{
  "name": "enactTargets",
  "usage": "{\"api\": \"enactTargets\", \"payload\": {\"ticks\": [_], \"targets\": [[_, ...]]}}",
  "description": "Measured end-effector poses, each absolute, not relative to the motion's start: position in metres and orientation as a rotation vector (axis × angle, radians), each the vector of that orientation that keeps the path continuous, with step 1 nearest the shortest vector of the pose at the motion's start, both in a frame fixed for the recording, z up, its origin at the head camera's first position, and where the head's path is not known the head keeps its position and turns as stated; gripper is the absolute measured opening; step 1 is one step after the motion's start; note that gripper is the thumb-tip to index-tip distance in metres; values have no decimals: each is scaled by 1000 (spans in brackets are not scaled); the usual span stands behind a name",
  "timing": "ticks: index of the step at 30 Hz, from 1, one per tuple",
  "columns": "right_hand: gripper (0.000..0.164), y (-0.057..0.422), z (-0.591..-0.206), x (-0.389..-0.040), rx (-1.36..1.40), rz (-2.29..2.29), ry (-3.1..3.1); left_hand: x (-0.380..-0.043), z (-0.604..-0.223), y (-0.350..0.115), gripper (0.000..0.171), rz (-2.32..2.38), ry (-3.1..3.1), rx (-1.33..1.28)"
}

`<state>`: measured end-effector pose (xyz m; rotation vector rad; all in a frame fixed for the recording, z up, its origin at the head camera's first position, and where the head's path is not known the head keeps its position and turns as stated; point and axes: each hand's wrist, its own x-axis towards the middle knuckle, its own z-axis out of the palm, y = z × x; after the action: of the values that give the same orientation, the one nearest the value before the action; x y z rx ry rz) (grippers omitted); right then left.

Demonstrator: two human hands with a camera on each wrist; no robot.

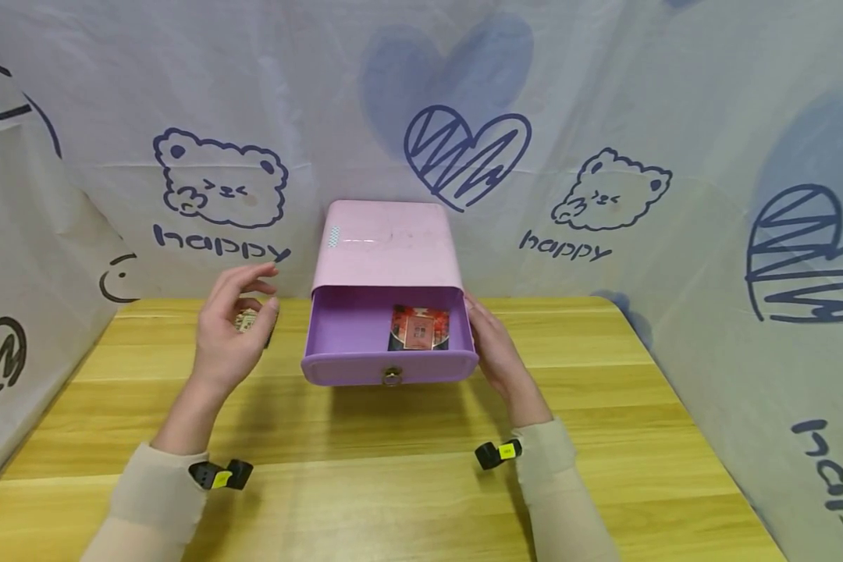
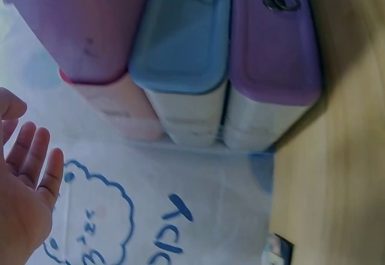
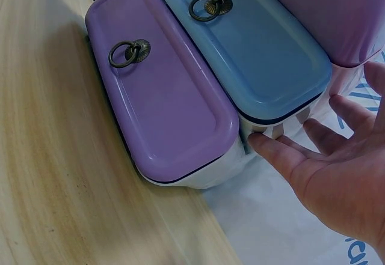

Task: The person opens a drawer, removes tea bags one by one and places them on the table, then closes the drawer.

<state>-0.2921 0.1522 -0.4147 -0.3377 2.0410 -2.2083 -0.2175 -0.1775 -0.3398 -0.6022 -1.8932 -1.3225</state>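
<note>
A three-tier drawer cabinet with a pink top [image 1: 389, 242] stands at the back of the table. Its top purple drawer [image 1: 351, 320] is pulled out, and inside at the right lies a flat red printed packet [image 1: 419, 328]. My left hand [image 1: 232, 324] hovers left of the drawer, fingers loosely bent, with nothing in its grasp. Beyond and below it sits a small patterned object [image 2: 275, 250] on the table, partly hidden by the hand in the head view. My right hand [image 3: 337, 163] rests its extended fingers against the cabinet's right side.
Below the open drawer, a blue drawer [image 3: 252, 48] and a lower purple drawer [image 3: 162, 91] are closed, each with a ring pull. White cloth [image 1: 604, 94] with blue drawings hangs behind and beside the wooden table [image 1: 393, 484].
</note>
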Motion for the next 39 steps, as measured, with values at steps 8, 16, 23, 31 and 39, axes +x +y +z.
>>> {"api": "enactTargets", "payload": {"ticks": [8,16,23,31,39], "targets": [[55,152,-414,-290,-325,-2196,2057,-210,-317,-161,40,-1170,-1974,-768],[54,153,-417,-292,-304,-2194,2060,-223,-312,-151,39,-981,-2088,-982],[56,152,-417,-293,-365,-2226,2027,-242,-312,-141,39,-783,-2183,-1191],[55,152,-418,-293,-369,-2228,2009,-249,-297,-121,36,-614,-2214,-1412],[56,153,-416,-292,-348,-2212,2030,-251,-287,-99,38,-444,-2398,-1511]]}}
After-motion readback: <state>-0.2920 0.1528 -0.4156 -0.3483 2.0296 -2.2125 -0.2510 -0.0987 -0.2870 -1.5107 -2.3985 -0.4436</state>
